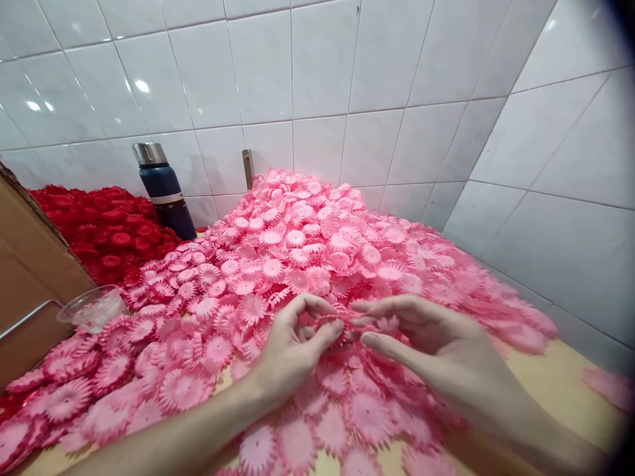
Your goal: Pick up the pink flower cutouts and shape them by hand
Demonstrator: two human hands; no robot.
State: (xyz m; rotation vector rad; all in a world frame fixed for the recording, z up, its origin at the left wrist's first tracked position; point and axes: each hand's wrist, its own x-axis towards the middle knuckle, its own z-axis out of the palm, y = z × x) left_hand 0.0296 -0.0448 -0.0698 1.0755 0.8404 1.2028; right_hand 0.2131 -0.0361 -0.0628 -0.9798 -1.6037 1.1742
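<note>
Pink fabric flower pieces [297, 238] with fringed edges lie in a big heap against the wall and spread toward me. At the front middle of the heap, my left hand [302, 344] pinches a small darker pink flower piece [340, 330] between thumb and fingers. Close on its right is my right hand [426, 330], thumb and fingers apart and pointing at the left hand. A bit of pink petal shows near the right hand's fingers, but whether they touch it is unclear.
A dark blue bottle [169, 192] with a steel cap stands at the back left, beside a red flower pile [114, 231]. A clear plastic cup [94, 309] lies near a cardboard box [34, 264] at the left. White tiled walls [322, 79] bound the back and right.
</note>
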